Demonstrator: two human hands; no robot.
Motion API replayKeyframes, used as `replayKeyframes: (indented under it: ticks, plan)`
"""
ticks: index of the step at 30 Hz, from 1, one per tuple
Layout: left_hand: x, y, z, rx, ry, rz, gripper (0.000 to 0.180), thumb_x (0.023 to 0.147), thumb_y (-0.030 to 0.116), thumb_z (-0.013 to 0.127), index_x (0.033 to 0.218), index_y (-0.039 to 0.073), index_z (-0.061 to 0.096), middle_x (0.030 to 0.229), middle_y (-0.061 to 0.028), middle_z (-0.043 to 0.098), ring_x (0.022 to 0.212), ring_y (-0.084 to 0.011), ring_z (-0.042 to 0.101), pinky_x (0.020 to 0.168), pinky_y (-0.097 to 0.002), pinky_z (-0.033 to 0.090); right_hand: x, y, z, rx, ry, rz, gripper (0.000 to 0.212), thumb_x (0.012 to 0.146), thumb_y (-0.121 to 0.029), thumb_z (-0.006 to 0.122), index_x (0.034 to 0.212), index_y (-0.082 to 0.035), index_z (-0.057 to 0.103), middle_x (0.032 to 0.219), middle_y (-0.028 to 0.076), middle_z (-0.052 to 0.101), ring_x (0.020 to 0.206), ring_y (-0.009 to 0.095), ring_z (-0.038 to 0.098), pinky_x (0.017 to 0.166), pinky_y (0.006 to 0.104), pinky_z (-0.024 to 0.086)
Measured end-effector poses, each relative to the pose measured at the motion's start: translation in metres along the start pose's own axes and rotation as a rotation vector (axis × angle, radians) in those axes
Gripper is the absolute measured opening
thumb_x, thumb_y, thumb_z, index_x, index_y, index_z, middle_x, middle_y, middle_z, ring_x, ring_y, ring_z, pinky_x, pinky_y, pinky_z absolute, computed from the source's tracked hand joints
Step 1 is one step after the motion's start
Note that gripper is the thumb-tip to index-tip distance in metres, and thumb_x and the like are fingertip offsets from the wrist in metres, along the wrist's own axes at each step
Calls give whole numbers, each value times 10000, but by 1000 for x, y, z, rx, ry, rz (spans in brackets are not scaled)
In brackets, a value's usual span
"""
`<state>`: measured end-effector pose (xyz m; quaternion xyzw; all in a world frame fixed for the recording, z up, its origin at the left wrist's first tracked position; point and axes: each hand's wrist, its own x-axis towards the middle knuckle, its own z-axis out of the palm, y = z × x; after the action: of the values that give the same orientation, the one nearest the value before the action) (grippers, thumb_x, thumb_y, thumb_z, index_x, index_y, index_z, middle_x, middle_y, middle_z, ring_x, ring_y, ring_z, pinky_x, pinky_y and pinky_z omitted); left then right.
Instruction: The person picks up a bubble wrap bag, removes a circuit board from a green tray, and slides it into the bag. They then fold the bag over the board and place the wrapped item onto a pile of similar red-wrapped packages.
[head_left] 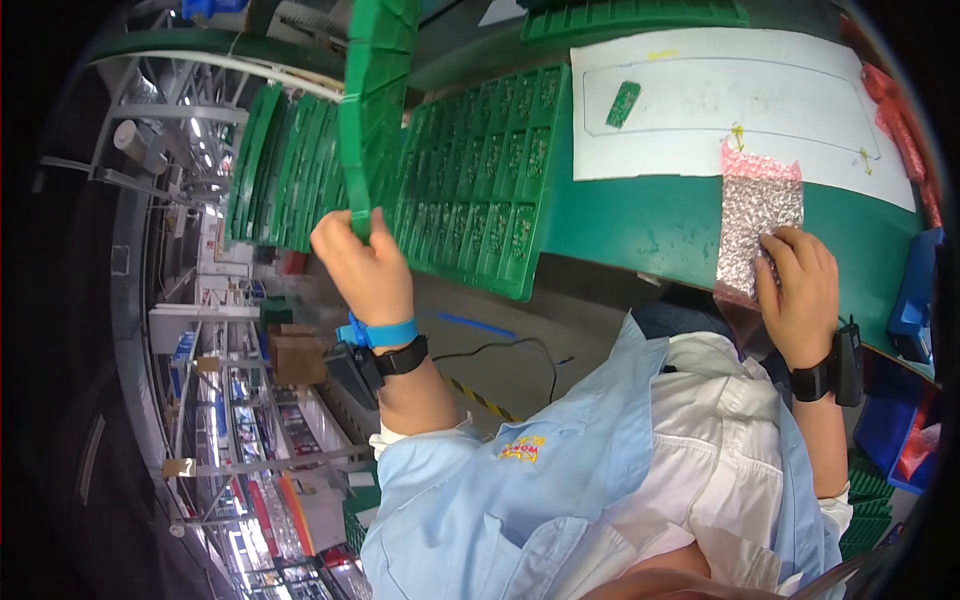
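A green plastic compartment tray [378, 110] is held up on its edge by my left hand [365, 270], thumb and fingers closed on its lower end. Behind it lies another green compartment tray [480, 170], with small circuit boards in its many pockets. My right hand [800, 290] rests on a pinkish, shiny bubble-wrap bag [757, 205], its fingers curled at the bag's right edge. The bag lies across the table's front edge, its top overlapping a white sheet [680, 100]. One small green circuit board [623, 104] lies on that sheet, inside a drawn outline.
Several green trays [290, 165] stand stacked at the left. The green table [640, 225] ends close to my body. Blue bins [915, 300] and red bubble wrap [893, 120] are at the right. A black cable [515, 342] runs below the table edge.
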<state>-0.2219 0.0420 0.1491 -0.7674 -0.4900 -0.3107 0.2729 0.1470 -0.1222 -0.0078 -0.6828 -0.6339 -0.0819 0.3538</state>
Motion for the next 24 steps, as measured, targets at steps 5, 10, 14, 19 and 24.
replayKeyframes:
  ticks: [5,10,14,19,24]
  plan:
    - [34,5,2,25,123,53,260,836,7,656,1038,-53,504,1083,-232,505,1013,-431,525,851,-477,452,-2,-1,0,62,30,16,195,815,-127,673,986,-38,649,1048,117,616,995,321,578,876,426,441]
    - [83,4,38,-5,129,100,297,810,-28,639,1070,-41,496,1147,-243,487,1023,-453,528,871,-486,458,-5,-2,0,99,39,9,183,798,-130,681,957,-46,648,1029,109,616,993,310,579,878,424,441]
    - [130,10,87,-1,192,182,282,784,-50,630,1033,-28,499,1145,-245,495,1034,-453,536,879,-492,465,-5,-1,0,82,61,9,185,791,-133,685,950,-47,650,1015,103,620,983,304,581,876,421,443]
    - [194,46,141,-59,218,320,220,779,-1,640,958,14,512,1140,-200,542,1043,-419,549,859,-475,477,-3,0,3,77,74,12,171,792,-137,680,936,-48,655,995,100,627,971,297,583,869,416,447]
    - [243,83,190,-67,166,356,289,773,66,678,1039,68,566,1174,-164,559,1057,-380,564,872,-502,464,0,-3,2,77,104,14,160,778,-113,674,925,-50,661,982,106,632,941,306,593,832,419,456]
